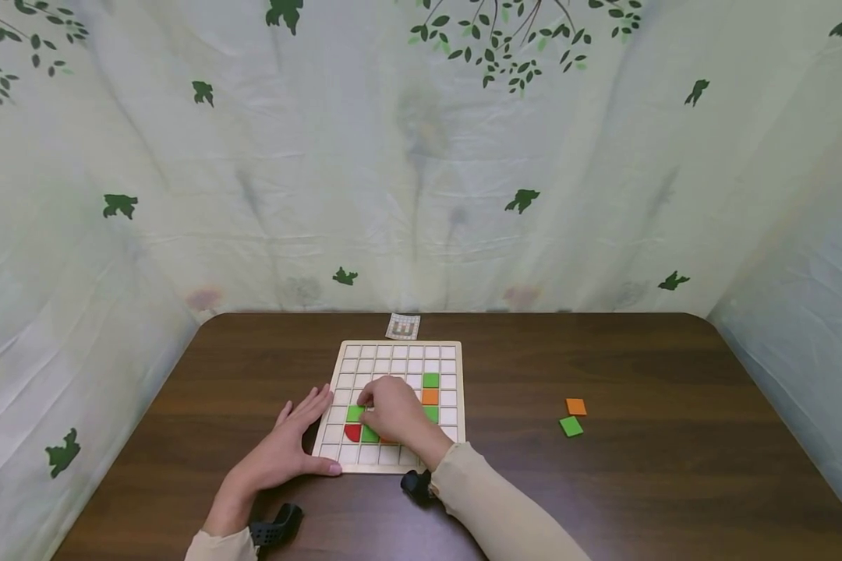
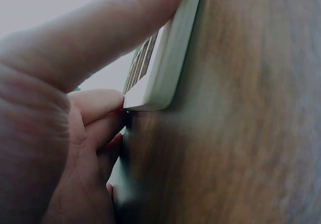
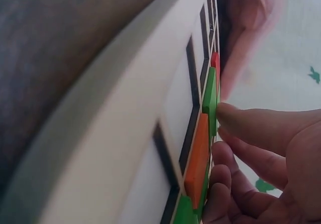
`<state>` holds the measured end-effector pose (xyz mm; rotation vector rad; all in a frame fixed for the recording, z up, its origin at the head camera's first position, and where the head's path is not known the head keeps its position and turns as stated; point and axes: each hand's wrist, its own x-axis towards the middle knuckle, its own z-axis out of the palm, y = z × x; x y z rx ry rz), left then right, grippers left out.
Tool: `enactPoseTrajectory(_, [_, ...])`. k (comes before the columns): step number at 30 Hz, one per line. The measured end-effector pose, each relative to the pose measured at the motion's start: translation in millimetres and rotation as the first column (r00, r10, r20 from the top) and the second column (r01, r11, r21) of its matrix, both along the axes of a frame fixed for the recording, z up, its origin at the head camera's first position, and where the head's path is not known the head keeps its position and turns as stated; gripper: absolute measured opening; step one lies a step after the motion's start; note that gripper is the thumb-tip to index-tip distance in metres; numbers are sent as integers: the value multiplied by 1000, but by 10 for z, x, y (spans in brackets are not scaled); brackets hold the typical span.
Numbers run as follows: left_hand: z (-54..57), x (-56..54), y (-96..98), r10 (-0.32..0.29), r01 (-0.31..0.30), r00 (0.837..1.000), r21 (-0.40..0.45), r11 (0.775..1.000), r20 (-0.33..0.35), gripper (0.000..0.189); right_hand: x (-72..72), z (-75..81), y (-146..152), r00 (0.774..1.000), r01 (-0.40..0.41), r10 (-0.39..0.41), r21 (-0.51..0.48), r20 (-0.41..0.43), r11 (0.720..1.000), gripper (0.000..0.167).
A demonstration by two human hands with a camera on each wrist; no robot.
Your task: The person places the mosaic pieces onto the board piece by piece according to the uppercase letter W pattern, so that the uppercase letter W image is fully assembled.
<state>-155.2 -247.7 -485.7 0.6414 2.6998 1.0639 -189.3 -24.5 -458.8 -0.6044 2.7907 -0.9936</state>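
Note:
A white grid board (image 1: 401,469) with a pale wooden frame lies on the table. My left hand (image 1: 288,440) spreads along its left side, with the fingers at the left edge and the thumb on the near left corner. Over the board's middle, my right hand (image 1: 396,409) has curled fingers, its thumb and index fingertips at a green tile (image 1: 354,414). Below that tile are a red rounded piece (image 1: 352,432) and another green tile (image 1: 369,434). An orange tile (image 3: 197,158) lies partly under the right hand. Some squares are hidden beneath it.
Right of the board lie a loose orange tile (image 1: 576,407) and a loose green tile (image 1: 571,426). Green and orange tiles (image 1: 430,396) form a column on the board's right. Beyond the board is a small printed card (image 1: 403,326). A patterned curtain (image 1: 421,195) hangs behind.

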Motion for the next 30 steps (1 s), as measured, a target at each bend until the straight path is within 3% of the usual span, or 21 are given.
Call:
enactPoseTrajectory(9, [0, -6, -20, 3, -3, 1000, -11, 1000, -1, 114, 19, 21, 39, 1000, 25, -24, -63, 16, 998, 14])
enactPoseTrajectory(30, [-5, 8, -17, 5, -5, 1000, 0, 1000, -8, 116, 27, -22, -9, 999, 50, -50, -8, -10, 999, 19])
